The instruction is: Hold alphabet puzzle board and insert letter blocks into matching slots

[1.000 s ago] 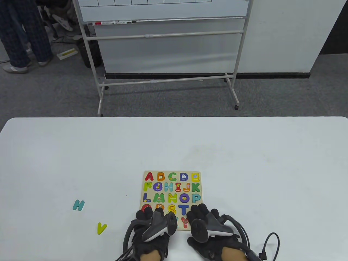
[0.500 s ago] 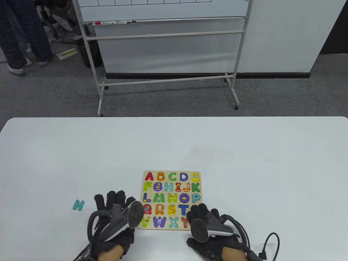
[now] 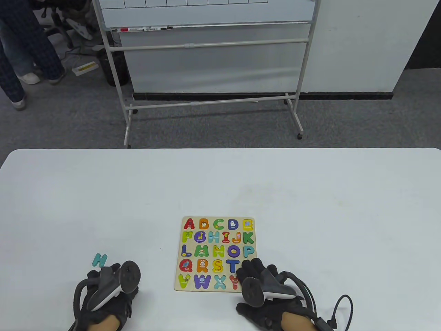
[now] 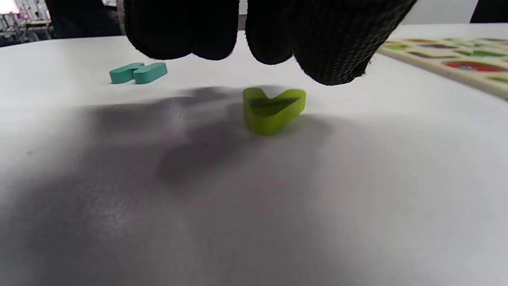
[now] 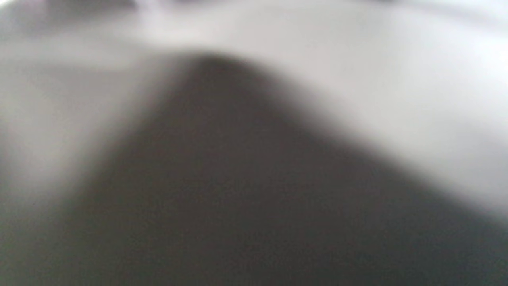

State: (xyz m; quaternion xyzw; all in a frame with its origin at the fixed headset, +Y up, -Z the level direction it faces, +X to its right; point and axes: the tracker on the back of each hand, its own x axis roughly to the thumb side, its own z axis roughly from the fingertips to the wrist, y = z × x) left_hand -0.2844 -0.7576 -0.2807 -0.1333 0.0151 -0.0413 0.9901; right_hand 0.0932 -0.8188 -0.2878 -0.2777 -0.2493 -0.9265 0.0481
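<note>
1. While the right hand (image 3: 262,286) rests on the wooden puzzle board's (image 3: 216,289) near corner, fingers spread, its wrist view is pure blur.
2. Left hand (image 3: 106,293), knit-gloved fingers (image 4: 329,51) loosely curled, hovers over the chunky lime V block (image 4: 274,109), holding nothing.
3. Teal H block (image 3: 100,260) lies just beyond.

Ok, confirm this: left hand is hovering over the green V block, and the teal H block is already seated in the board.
Not quite. The teal H block lies loose on the table, left of the board, as the table view shows. The left hand does hover over the green V block.
</note>
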